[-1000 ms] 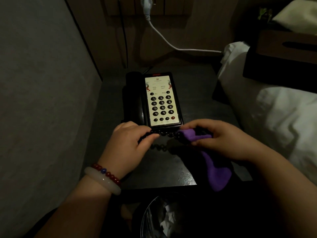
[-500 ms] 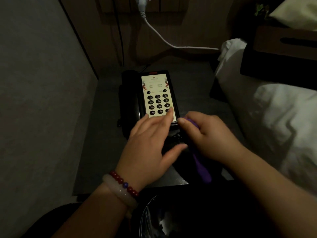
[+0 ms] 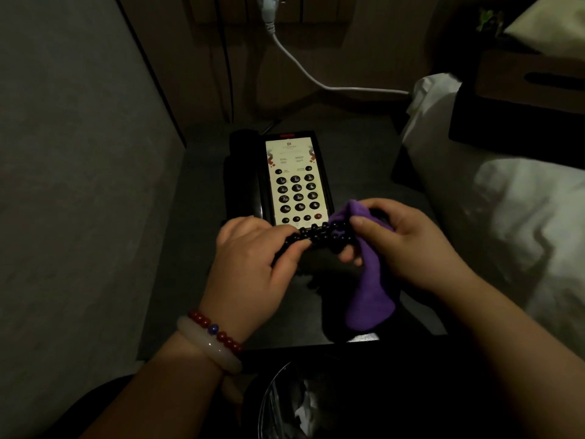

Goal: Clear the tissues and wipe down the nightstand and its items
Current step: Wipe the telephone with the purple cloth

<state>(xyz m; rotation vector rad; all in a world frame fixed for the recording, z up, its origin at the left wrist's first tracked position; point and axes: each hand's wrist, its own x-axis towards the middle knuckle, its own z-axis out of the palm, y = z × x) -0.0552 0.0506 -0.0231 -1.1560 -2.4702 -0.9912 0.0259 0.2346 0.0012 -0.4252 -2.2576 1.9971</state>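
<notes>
A black telephone (image 3: 285, 179) with a pale keypad stands on the dark nightstand (image 3: 357, 147). Just in front of it my left hand (image 3: 253, 267) pinches one end of a string of black beads (image 3: 316, 237), held taut above the tabletop. My right hand (image 3: 408, 242) grips a purple cloth (image 3: 370, 289) wrapped around the beads' other end; the cloth's tail hangs down toward the nightstand's front edge. Crumpled white tissues (image 3: 304, 410) lie in the bin below.
A lined waste bin (image 3: 269, 403) sits under the nightstand's front edge. A white bed (image 3: 506, 223) presses against the right side, with a brown tissue box (image 3: 531, 77) on it. A white cable (image 3: 304, 68) runs from the wall to the bed. A grey wall panel closes the left.
My left hand has come off the phone's keypad and taken the beads again. Both hands have lifted slightly, and the cloth now covers the beads' right end.
</notes>
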